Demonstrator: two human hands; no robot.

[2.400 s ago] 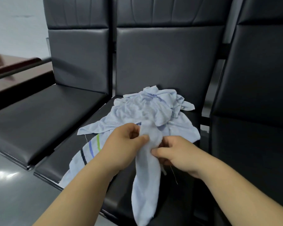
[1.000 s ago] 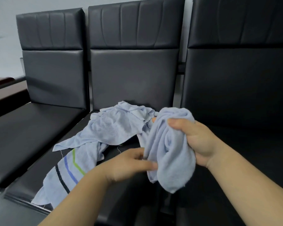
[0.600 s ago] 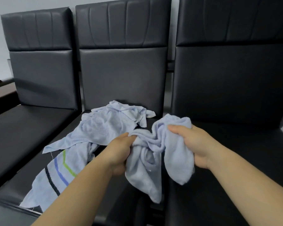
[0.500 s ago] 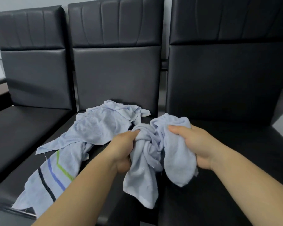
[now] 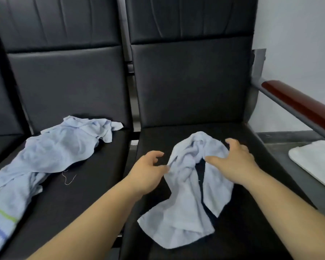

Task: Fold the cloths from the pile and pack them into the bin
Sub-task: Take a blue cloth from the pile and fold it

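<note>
Here, in the head view, a crumpled light-blue cloth (image 5: pixel 188 194) lies on the right-hand black seat (image 5: pixel 238 241), bunched at its far end and spreading toward the seat's front edge. The left hand (image 5: pixel 148 169) sits at the cloth's left edge, its grip loose, with the thumb apart from the lightly curled fingers and holding nothing. The right hand (image 5: pixel 235 162) rests on the cloth's far right part, its grip spread wide. The pile of cloths (image 5: pixel 64 145) lies on the neighbouring seat (image 5: pixel 94 194) to the left, a striped cloth (image 5: pixel 2 212) at its near end. A red-brown armrest (image 5: pixel 298 102) stands at the right.
</note>
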